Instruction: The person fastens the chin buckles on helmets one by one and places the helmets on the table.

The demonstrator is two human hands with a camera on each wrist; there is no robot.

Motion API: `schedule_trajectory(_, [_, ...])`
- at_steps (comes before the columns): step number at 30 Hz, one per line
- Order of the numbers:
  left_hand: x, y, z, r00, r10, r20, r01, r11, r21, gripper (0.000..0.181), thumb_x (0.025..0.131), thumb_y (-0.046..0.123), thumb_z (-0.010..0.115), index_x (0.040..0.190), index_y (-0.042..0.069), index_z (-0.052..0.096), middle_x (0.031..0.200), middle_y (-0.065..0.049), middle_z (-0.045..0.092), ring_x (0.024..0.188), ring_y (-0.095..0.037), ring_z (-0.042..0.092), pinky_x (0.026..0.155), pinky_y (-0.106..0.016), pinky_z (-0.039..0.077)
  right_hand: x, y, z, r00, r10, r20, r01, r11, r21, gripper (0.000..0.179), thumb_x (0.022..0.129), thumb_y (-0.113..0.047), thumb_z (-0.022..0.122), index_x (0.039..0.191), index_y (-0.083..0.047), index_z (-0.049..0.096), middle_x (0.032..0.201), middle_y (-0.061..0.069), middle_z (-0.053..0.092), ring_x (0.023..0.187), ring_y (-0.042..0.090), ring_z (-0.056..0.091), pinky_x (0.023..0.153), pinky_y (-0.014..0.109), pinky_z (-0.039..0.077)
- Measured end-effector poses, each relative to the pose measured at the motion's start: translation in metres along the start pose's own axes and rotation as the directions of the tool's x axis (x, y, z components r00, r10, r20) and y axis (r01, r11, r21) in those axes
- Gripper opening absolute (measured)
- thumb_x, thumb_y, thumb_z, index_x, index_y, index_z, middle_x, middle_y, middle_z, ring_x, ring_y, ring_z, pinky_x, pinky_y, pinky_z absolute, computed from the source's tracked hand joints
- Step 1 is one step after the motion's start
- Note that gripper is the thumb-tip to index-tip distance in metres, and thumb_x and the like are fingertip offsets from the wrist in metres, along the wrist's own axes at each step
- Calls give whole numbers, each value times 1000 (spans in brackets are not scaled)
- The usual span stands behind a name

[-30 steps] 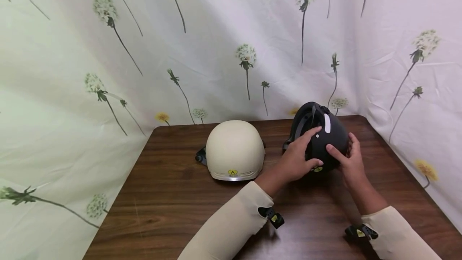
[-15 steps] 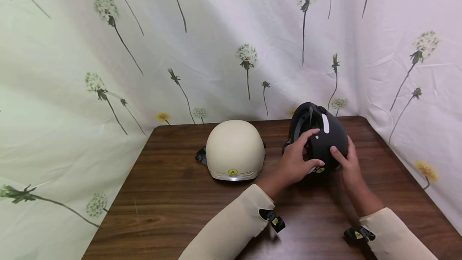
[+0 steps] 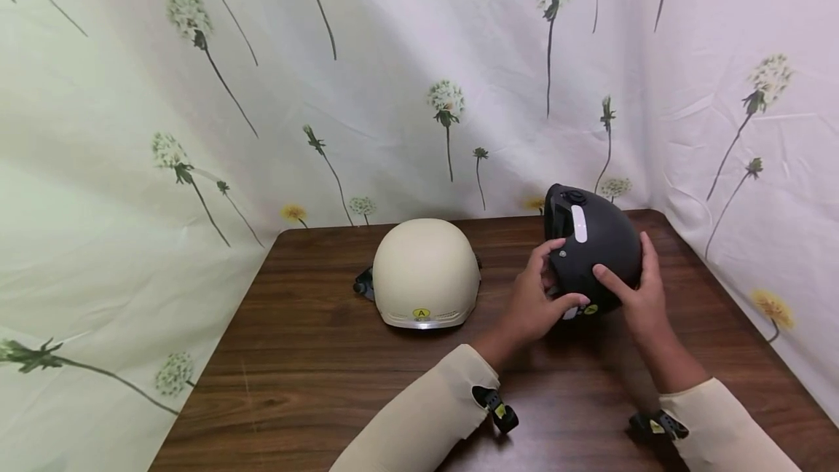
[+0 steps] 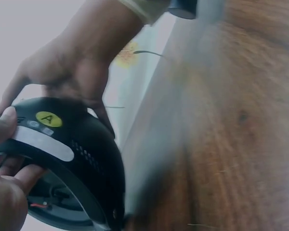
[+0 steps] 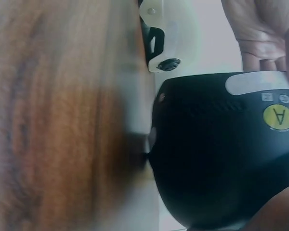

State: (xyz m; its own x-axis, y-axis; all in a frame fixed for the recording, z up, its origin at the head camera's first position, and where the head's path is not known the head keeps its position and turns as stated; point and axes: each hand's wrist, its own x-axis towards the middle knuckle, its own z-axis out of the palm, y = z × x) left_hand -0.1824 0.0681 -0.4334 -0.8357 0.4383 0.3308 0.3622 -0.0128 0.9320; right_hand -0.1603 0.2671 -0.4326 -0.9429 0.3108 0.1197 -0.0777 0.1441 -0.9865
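Observation:
A black helmet [image 3: 606, 239] with pale reflective strips is tilted over the right part of the table, its opening turned left. My left hand [image 3: 534, 304] pinches its rim, thumb on the outer shell and fingers inside, as the left wrist view shows. Around the shell's right side my right hand [image 3: 645, 304] holds it with spread, curved fingers. A yellow round sticker [image 4: 49, 119] marked A sits near the rim between the hands. Whether the helmet touches the table cannot be told. Left of the hands, a cream helmet [image 3: 426, 268] rests dome up.
The brown wooden table [image 3: 314, 377] has rounded far corners. White cloth [image 3: 367, 93] printed with dandelions hangs behind it and along both sides. From the cream helmet's left side a dark strap buckle [image 3: 363, 283] sticks out. Black bands sit on both wrists.
The black helmet has turned, so less of its inside shows and its shell faces me more. It has shifted slightly right. Both hands stay on it; the cream helmet has not moved.

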Motion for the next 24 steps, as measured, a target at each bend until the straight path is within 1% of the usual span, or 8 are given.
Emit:
schedule_trajectory(4, [-4, -2, 2, 999, -7, -31, 5, 999, -52, 95, 93, 2, 86, 165, 29, 29, 165, -10, 51, 135, -16, 69, 102, -25, 58, 0, -2, -1, 999, -40, 14, 41, 996, -79, 108, 100, -27, 77, 178, -26, 2, 186, 5, 5, 168, 29, 14, 137, 50, 12])
schedule_trajectory(5, [-5, -2, 2, 999, -15, -41, 12, 998, -57, 96, 93, 3, 86, 165, 31, 29, 165, -9, 49, 135, -15, 69, 103, -25, 58, 0, -3, 0, 999, -51, 16, 52, 994, -91, 109, 99, -26, 78, 178, -24, 2, 186, 6, 5, 168, 31, 14, 137, 53, 11])
schedule_trajectory(6, [-6, -1, 3, 999, -20, -49, 17, 998, -62, 96, 93, 3, 86, 165, 32, 29, 164, -8, 49, 134, -15, 69, 103, -25, 58, 0, -3, 0, 998, -60, 20, 62, 993, -97, 110, 99, -25, 78, 178, -23, 2, 186, 7, 5, 168, 32, 15, 137, 55, 12])
schedule_trajectory(9, [-9, -2, 2, 998, -21, -67, 18, 999, -49, 98, 93, 3, 87, 166, 31, 28, 163, -7, 46, 132, -16, 69, 101, -25, 59, -1, -5, 2, 997, -74, 31, 77, 991, -109, 111, 98, -23, 79, 178, -21, 2, 185, 10, 6, 165, 35, 17, 135, 58, 13])
schedule_trajectory(13, [-13, -4, 0, 998, -4, -61, 2, 999, -36, 99, 93, 2, 86, 167, 24, 25, 161, -10, 49, 128, -17, 72, 99, -24, 59, -6, -11, 4, 997, -67, 36, 71, 991, -118, 113, 97, -26, 81, 178, -22, 2, 185, 10, 7, 163, 36, 18, 134, 60, 16])
schedule_trajectory(16, [-14, -6, -1, 999, 8, -51, -10, 999, -44, 100, 93, 2, 86, 168, 24, 24, 160, -13, 52, 126, -15, 72, 99, -23, 59, -10, -15, 6, 996, -78, 32, 82, 986, -147, 115, 95, -30, 83, 178, -23, 3, 185, 12, 9, 162, 38, 19, 132, 63, 17])
schedule_trajectory(20, [-16, -9, -1, 998, 17, -61, -23, 996, -89, 100, 93, 2, 85, 168, 26, 22, 160, -15, 50, 126, -15, 72, 102, -24, 58, -13, -19, 8, 992, -125, 28, 128, 969, -210, 118, 93, -32, 86, 178, -22, 6, 184, 16, 10, 163, 44, 18, 129, 70, 18])
schedule_trajectory(24, [-17, -14, 0, 996, 14, -84, -26, 989, -143, 98, 95, -2, 82, 168, 22, 20, 162, -17, 49, 129, -22, 71, 102, -25, 59, -16, -23, 11, 981, -192, 13, 188, 940, -285, 122, 87, -33, 91, 178, -18, 11, 182, 20, 12, 164, 47, 18, 126, 75, 21])
